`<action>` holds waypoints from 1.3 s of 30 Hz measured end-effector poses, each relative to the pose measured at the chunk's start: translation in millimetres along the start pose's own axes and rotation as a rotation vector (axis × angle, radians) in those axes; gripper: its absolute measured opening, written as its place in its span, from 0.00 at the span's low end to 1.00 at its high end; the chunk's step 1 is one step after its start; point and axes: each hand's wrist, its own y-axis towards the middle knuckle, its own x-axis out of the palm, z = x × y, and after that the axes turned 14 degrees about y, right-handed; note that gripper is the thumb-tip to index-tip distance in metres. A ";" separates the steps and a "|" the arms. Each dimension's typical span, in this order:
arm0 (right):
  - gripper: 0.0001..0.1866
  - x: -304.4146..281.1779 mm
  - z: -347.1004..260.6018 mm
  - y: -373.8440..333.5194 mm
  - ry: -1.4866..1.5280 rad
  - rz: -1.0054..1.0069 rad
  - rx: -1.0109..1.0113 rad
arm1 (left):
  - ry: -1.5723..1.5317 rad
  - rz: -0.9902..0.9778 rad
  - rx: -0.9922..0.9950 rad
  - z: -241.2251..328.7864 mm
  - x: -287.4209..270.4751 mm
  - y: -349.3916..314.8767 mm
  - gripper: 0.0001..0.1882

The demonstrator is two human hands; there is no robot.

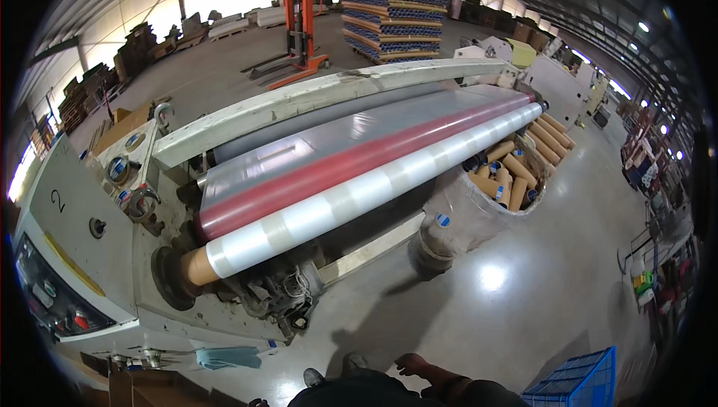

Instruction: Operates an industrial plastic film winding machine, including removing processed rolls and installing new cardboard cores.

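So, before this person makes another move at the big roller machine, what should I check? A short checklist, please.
1. Right hand apart from the white roll and red roller: ok.
2. Left hand apart too: cannot tell for the whole hand; only a bit shows at the lower edge.
3. Cardboard core against the dark disc at the picture's left: ok, as it appears.
4. Rolls standing still: cannot tell from one picture.
5. Blue crate apart from the machine: ok.

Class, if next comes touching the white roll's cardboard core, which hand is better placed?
Probably the left hand: barely showing at the lower edge, but seemingly nearer than the right hand to the cardboard core in the white film roll.
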 end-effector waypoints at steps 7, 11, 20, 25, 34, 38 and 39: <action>0.26 -36.6 53.1 9.3 -0.622 -0.101 -0.445 | -0.466 0.000 -1.177 79.2 -1.8 66.5 0.18; 0.27 -40.9 48.1 15.6 -0.899 -0.189 -0.601 | -0.469 -0.021 -1.178 79.4 -5.0 72.1 0.20; 0.20 -18.2 2.4 -20.5 0.225 0.143 0.236 | -0.403 0.042 -1.257 76.9 11.3 74.9 0.26; 0.20 -22.5 4.5 -13.6 0.237 0.079 0.225 | -0.348 0.009 -1.216 73.5 12.4 63.1 0.25; 0.21 -34.1 8.5 -8.3 0.214 0.063 0.186 | -0.438 0.025 -1.230 101.4 4.8 77.7 0.25; 0.21 -18.4 -12.0 -15.6 0.203 0.073 0.227 | -0.386 0.025 -1.263 111.9 1.4 81.6 0.25; 0.21 -12.2 -16.0 -19.3 0.182 0.098 0.238 | -0.385 0.026 -1.268 111.7 0.3 81.7 0.25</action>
